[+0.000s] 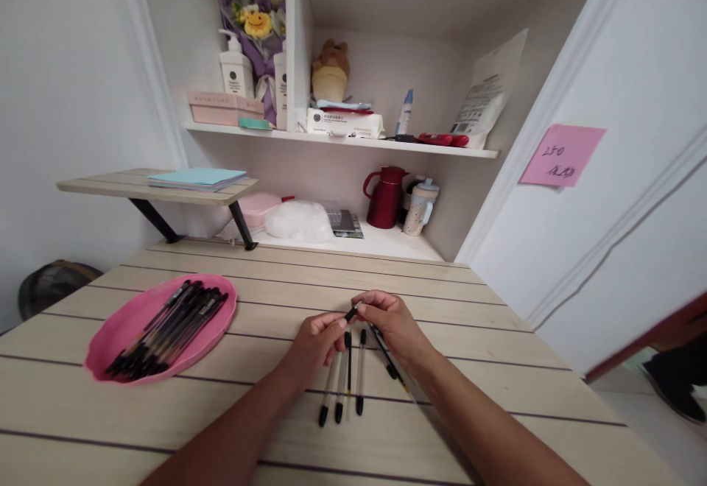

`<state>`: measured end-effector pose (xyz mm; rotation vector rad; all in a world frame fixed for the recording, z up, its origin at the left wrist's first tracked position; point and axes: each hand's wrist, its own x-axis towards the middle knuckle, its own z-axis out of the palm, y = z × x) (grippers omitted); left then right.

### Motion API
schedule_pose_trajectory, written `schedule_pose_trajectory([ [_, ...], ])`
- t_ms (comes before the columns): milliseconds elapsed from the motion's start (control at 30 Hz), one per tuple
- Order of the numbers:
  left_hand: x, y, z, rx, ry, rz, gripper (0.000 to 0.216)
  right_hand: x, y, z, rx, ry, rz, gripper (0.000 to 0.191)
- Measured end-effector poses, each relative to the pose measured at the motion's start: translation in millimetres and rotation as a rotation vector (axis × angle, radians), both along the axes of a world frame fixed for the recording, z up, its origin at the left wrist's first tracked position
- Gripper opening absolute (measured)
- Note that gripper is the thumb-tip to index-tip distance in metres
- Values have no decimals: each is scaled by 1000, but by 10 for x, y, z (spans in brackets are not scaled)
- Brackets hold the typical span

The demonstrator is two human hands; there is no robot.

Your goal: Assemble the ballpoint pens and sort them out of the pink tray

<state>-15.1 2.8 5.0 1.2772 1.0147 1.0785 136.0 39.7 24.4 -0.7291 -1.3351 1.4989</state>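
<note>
Between the fingertips of both hands, over the middle of the table, is a small black piece that looks like a pen cap (351, 314). My left hand (316, 344) pinches its lower left end, and my right hand (393, 325) pinches the upper right end. Fingers cover much of it. Just below the hands lie several clear pen barrels (361, 375) with black ends, side by side on the wood. A thin refill with a black tip (348, 361) rests among them. Under my right hand are another black-ended pen piece (385, 357) and a thin refill (406, 385), partly hidden.
At the left, a pink tray (224, 317) holds a pile of black pens (171, 328). Behind it stands a small raised shelf (99, 180) with blue paper (196, 177) on top. A red jug (387, 197) and a tumbler (420, 208) stand at the back.
</note>
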Motion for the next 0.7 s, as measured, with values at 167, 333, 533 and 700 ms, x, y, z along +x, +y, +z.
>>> schedule_pose_trajectory([
  [167,-6,6,-17,-2,27,4,31,-11,-4,-15,24,-18,-39,14],
  [333,-3,6,-22,8,24,-4,33,-22,-22,4,16,-28,-42,15],
  [533,-3,-3,-7,-1,24,-14,32,-25,-36,-10,19,11,2,17],
  [700,-8,-13,10,-15,19,-16,32,2,-16,33,17,-77,-8,22],
])
